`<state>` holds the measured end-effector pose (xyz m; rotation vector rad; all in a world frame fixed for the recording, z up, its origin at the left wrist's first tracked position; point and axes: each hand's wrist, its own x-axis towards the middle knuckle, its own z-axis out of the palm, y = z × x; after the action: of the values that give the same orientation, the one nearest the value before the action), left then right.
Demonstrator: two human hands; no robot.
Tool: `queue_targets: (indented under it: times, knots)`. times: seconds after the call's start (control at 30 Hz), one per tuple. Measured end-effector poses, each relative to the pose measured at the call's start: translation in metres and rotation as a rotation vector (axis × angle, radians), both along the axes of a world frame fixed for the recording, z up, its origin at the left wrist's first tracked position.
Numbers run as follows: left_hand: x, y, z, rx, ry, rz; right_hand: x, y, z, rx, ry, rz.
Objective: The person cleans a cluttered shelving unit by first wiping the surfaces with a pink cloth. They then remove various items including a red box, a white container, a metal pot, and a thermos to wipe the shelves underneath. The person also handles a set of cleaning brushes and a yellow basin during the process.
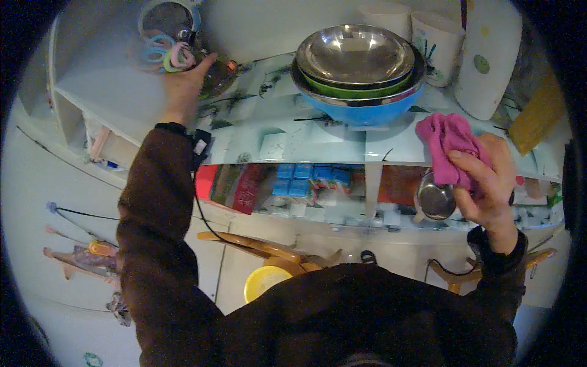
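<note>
My left hand [185,87] grips a cluster of pink, green and light blue looped items [179,57] at upper left. Its fingers are hidden behind them, and what the loops belong to is unclear. A clear ring-shaped rim [141,23] shows just above. In my right hand [490,183] is a bunched pink cloth [445,142], held over the front edge of the glass-topped table [275,133]. Below the cloth, a small metal cup [435,202] sits on the lower shelf. Between my hands stands a stack of metal bowls [357,55], the lowest one blue outside.
White cups [435,46] and a tall white container [488,59] stand behind the bowls at right. Blue boxes [293,179] lie on the lower shelf. A white cabinet [105,91] borders the table at left. Wooden stools [261,243] and a yellow basin [263,282] are below.
</note>
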<state>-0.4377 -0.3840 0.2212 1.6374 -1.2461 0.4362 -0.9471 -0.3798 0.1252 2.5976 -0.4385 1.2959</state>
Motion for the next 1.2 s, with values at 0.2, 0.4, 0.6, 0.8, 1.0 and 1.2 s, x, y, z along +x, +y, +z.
queue_targets:
  times: [0.2,0.4,0.6,0.8,1.0,1.2]
  knots:
    - [0.005,0.002,0.004,-0.002,0.076,-0.128,0.001,-0.001,-0.001,-0.025,-0.038,0.009]
    - [-0.004,0.005,0.007,-0.051,-0.044,-0.048,0.000,-0.004,-0.001,-0.057,-0.051,0.032]
    - [-0.008,0.004,0.022,-0.073,0.068,-0.140,-0.001,-0.004,-0.003,-0.055,-0.042,0.031]
    - [0.002,-0.002,0.018,-0.075,0.330,-0.408,-0.002,-0.004,-0.003,0.026,-0.064,0.054]
    - [-0.003,0.003,0.022,-0.030,0.391,-0.441,0.008,0.012,0.011,0.133,-0.167,0.092]
    - [0.002,0.007,0.020,-0.033,0.300,-0.353,0.063,0.048,0.039,0.298,-0.052,0.432]
